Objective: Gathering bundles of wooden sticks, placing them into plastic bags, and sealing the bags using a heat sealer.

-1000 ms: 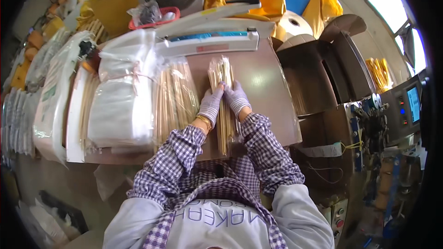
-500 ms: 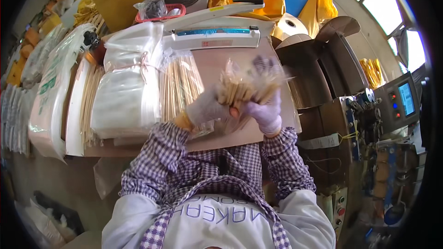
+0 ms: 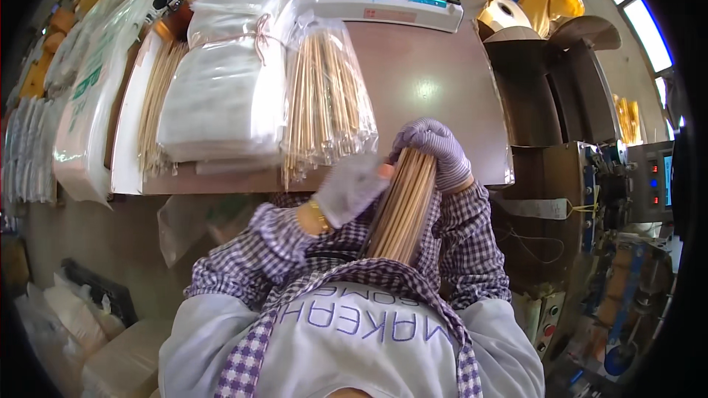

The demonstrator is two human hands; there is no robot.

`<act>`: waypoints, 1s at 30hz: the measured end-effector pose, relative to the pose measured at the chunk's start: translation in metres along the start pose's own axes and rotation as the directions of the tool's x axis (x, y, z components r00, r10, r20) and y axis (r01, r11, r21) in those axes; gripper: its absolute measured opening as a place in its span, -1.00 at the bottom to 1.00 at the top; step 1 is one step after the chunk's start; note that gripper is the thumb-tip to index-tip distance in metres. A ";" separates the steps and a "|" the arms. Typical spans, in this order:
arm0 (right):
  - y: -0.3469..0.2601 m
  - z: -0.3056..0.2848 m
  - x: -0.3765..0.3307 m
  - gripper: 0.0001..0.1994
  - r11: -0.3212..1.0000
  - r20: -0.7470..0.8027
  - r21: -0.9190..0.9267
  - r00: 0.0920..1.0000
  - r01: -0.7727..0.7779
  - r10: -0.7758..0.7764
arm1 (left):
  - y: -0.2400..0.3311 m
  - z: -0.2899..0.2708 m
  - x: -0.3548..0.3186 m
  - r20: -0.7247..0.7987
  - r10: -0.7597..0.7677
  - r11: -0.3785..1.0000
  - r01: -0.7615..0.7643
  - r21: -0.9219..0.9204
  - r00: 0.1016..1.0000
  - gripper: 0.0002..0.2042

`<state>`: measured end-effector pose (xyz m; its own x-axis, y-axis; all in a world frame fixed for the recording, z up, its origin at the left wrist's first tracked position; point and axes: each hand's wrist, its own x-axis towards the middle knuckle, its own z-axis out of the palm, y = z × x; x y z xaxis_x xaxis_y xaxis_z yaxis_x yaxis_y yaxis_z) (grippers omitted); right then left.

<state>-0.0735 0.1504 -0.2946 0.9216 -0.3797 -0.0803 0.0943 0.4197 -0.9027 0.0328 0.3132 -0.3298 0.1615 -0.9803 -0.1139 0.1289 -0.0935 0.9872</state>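
A bundle of thin wooden skewers (image 3: 404,210) in a clear plastic bag slants over the table's front edge toward my apron. At its far end my right hand (image 3: 435,149), in a striped glove, is wrapped round the top. My left hand (image 3: 349,189), also gloved with one bare fingertip showing, lies at the bundle's left side with its fingers stretched out; whether it touches the bag I cannot tell. Left of my hands, a bagged bundle of skewers (image 3: 327,96) rests on the table (image 3: 435,77). Beside that lies a tied stack of clear plastic bags (image 3: 225,99).
A bag sealer (image 3: 391,9) stands along the table's back. At left, loose skewers (image 3: 161,103) fill a white box. An open cardboard box (image 3: 523,96) sits to the right, near a machine with a small screen (image 3: 667,171). A plastic bag (image 3: 177,228) hangs below the front edge.
The skewer bundle has come down from over the table toward my body, its bag now extending to my apron. My left hand has opened beside it. The view has shifted.
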 end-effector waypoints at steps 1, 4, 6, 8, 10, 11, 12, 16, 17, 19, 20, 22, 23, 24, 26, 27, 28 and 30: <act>0.004 -0.003 0.002 -0.83 0.999 -0.012 0.034 1.000 -0.028 0.029 | 0.017 -0.016 -0.011 -0.084 0.259 0.893 -0.205 0.400 0.962 -0.44; 0.011 0.011 0.007 -0.83 0.991 -0.076 0.116 0.995 -0.060 0.069 | 0.023 -0.042 -0.016 -0.007 0.434 0.315 -0.145 0.938 0.901 -0.51; 0.013 0.020 0.017 -0.82 0.984 0.109 0.177 0.994 -0.024 0.005 | 0.013 -0.066 -0.009 0.045 0.403 -0.049 -0.027 0.998 0.914 -0.63; 0.016 0.036 0.026 -0.83 0.981 0.244 0.190 0.969 -0.021 -0.026 | 0.011 -0.079 0.000 -0.195 0.352 0.348 0.065 0.935 0.916 -0.75; 0.024 0.050 0.041 -0.83 0.975 0.386 0.207 0.922 -0.083 -0.004 | 0.014 -0.093 0.017 -0.401 0.253 0.645 0.156 0.748 0.880 -0.78; 0.024 0.057 0.045 -0.83 0.988 0.380 0.133 0.925 -0.077 0.021 | 0.021 -0.092 0.025 -0.551 0.088 0.864 0.211 0.457 0.830 -0.79; 0.025 0.063 0.048 -0.82 0.996 0.371 0.058 0.927 -0.073 0.047 | 0.026 -0.088 0.023 -0.549 0.097 0.863 0.205 0.462 0.830 -0.79; 0.047 0.058 0.033 -0.81 0.497 0.358 -0.574 0.745 0.651 -0.562 | 0.049 -0.042 -0.001 -0.296 0.710 0.619 -0.367 0.694 0.638 -0.81; 0.043 0.051 0.025 -0.74 0.443 0.466 -0.502 0.664 0.743 -0.585 | 0.048 -0.031 -0.011 -0.223 0.773 0.509 -0.371 0.777 0.594 -0.83; 0.068 0.038 -0.025 -0.67 0.787 0.250 -0.504 0.932 0.356 -0.262 | 0.048 -0.012 -0.040 -0.047 0.793 0.366 -0.413 0.834 0.607 -0.80; 0.060 0.066 -0.048 -0.39 0.995 0.020 -0.080 0.998 0.064 -0.062 | 0.037 -0.002 -0.058 0.102 0.814 0.217 -0.461 0.860 0.572 -0.72; 0.093 0.058 -0.109 -0.17 0.937 -0.015 -0.345 0.999 -0.053 0.051 | 0.016 0.008 -0.092 0.265 0.623 0.415 -0.598 0.686 0.736 -0.71; 0.105 0.062 -0.135 -0.26 0.955 -0.037 -0.294 0.999 -0.033 0.023 | -0.019 0.019 -0.109 0.123 0.490 0.696 -0.472 0.540 0.863 -0.75; 0.110 0.066 -0.148 -0.35 0.965 -0.063 -0.261 0.998 -0.012 -0.005 | -0.016 0.020 -0.118 0.106 0.113 0.854 -0.151 0.499 0.988 -0.82; 0.099 0.062 -0.143 -0.46 0.877 -0.020 -0.473 0.995 0.080 -0.102 | -0.007 0.009 -0.109 0.252 0.439 0.665 -0.500 0.555 0.863 -0.85; 0.092 0.060 -0.138 -0.57 0.740 0.056 -0.648 0.980 0.182 -0.193 | -0.002 0.005 -0.100 0.142 0.459 0.670 -0.446 0.593 0.877 -0.86; 0.083 0.060 -0.132 -0.66 0.551 0.139 -0.790 0.954 0.268 -0.264 | 0.004 0.001 -0.085 0.039 0.482 0.679 -0.401 0.615 0.876 -0.86; 0.065 0.070 -0.086 -0.68 0.791 -0.119 -0.568 0.928 0.227 -0.352 | 0.043 -0.008 -0.045 0.016 0.694 0.515 -0.512 0.687 0.720 -0.87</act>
<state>-0.1204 0.2681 -0.3167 0.7776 -0.5983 0.1933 0.0700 -0.2231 -0.9723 0.0392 0.3544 -0.2836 0.1900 -0.7734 0.6048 -0.6888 0.3340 0.6434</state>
